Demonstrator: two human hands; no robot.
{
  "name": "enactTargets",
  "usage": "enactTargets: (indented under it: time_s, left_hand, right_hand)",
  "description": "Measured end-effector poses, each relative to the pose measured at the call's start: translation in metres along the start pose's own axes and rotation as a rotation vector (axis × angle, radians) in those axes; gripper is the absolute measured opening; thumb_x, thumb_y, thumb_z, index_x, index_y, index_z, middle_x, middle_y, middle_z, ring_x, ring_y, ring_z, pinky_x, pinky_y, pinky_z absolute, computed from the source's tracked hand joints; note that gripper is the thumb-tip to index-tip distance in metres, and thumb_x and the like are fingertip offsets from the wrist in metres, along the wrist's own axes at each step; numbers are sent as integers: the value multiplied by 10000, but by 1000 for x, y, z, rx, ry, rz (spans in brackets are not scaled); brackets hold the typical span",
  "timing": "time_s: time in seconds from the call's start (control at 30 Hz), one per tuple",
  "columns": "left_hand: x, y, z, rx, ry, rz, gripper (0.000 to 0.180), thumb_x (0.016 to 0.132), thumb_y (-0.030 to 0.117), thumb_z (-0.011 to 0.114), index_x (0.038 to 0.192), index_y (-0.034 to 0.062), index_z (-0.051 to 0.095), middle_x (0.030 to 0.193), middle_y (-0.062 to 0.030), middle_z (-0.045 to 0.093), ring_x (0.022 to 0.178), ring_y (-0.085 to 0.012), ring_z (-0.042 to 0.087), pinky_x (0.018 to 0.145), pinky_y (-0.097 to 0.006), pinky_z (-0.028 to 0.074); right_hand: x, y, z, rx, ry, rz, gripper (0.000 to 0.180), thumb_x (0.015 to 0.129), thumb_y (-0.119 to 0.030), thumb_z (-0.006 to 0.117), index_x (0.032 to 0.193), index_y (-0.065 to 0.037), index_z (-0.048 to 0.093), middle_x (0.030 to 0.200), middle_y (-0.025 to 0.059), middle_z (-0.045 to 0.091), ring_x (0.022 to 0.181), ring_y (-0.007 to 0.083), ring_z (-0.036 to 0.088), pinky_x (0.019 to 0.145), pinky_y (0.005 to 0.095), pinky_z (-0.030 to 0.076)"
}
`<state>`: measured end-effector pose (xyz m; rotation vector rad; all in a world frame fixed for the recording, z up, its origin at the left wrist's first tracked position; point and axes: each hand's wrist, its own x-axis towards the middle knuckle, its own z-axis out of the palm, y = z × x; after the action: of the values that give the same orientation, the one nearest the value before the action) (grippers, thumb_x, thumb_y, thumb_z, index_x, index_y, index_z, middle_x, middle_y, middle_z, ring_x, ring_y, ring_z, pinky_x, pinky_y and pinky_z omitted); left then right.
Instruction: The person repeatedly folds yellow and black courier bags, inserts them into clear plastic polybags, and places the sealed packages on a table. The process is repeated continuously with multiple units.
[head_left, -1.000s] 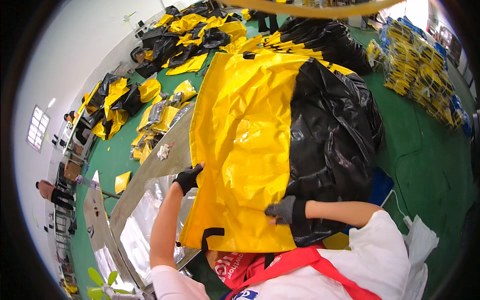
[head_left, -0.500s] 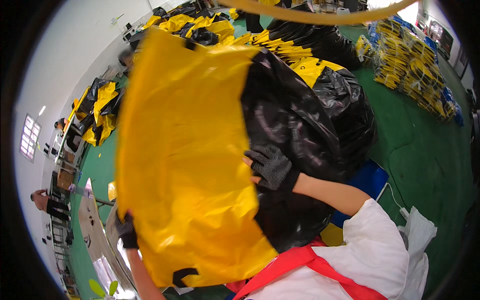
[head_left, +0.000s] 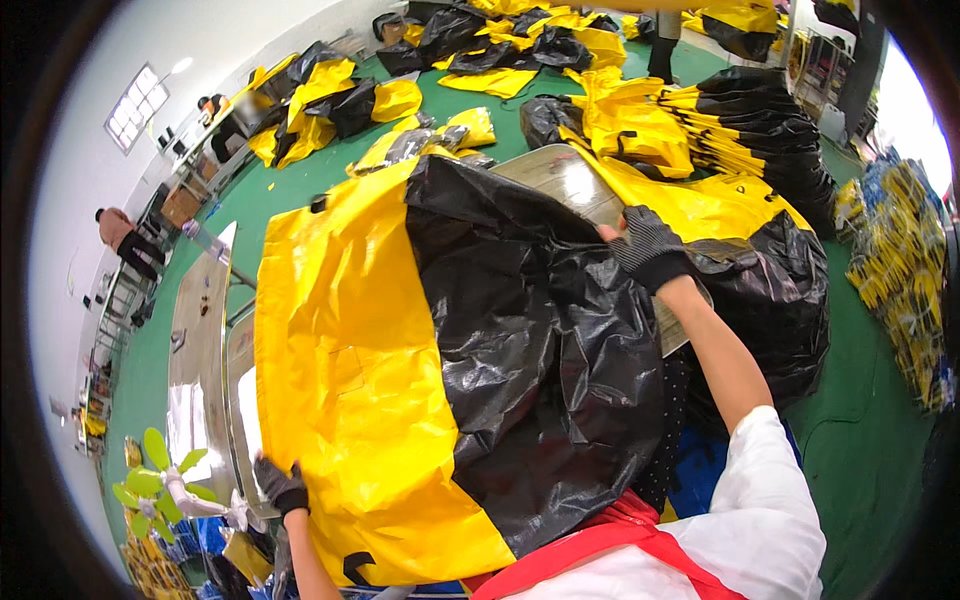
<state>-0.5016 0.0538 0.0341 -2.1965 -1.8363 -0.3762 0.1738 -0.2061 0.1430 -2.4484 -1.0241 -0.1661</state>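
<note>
A large yellow-and-black plastic sheet (head_left: 370, 350) with small black loops at its edges lies spread in front of me, creased, over a wood-grain table (head_left: 560, 180). Whether it is a single layer or a bag, I cannot tell. My left hand (head_left: 283, 487), in a dark glove with bare fingertips, is closed at the sheet's near left, yellow edge. My right hand (head_left: 650, 248), gloved the same way, grips the black part at its far right edge. Fingers of both hands are partly hidden.
Right of the table bulges another yellow-and-black sheet (head_left: 780, 270), with a folded stack (head_left: 760, 120) beyond it. Wrapped bundles (head_left: 900, 290) stand at far right. Glossy boards (head_left: 200, 340) and a green-bladed fan (head_left: 160, 480) are at left. Two people are along the left wall.
The sheet has come down from a raised position and spread flatter on the table. My right hand has moved from its middle to the far right edge. The view has shifted.
</note>
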Motion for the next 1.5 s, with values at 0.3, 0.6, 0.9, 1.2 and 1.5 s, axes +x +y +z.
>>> enactTargets:
  time_s: [0.3,0.6,0.9,1.2,1.5]
  left_hand:
    - [-15,285,-4,-269,-282,972,740,732,556,593,1323,144,424,1422,-176,298,1325,-400,209,1055,-592,72]
    - [-16,292,-9,-292,-262,849,724,712,534,615,1311,165,443,1403,-181,323,1309,-407,238,1041,-614,62]
    - [-14,281,-4,-253,-310,819,743,739,599,550,1328,165,422,1422,-191,276,1331,-412,166,1029,-638,15]
    - [-19,411,-31,-445,-297,1122,715,791,580,528,1354,161,388,1385,-216,316,1323,-391,210,1057,-572,125]
    - [37,339,4,-332,-313,1003,633,838,415,502,1373,120,336,1394,-187,324,1310,-339,260,1065,-485,170]
  right_hand:
    - [104,40,76,-753,179,-275,177,761,-266,530,793,-123,631,794,100,606,649,321,581,592,463,460]
    - [-58,-60,-6,-444,-567,-931,653,740,-644,518,1039,-74,625,1097,173,601,1007,325,566,857,390,438]
    - [53,-100,0,288,-41,-664,388,751,-334,667,1061,-105,613,950,163,612,844,382,572,759,434,450]
    - [93,-207,2,192,478,-1035,311,783,-345,621,952,-85,614,779,137,589,756,354,567,696,448,441]
    - [-212,26,35,45,-845,-785,439,849,-269,484,1284,-211,470,783,141,634,603,315,613,534,385,499]
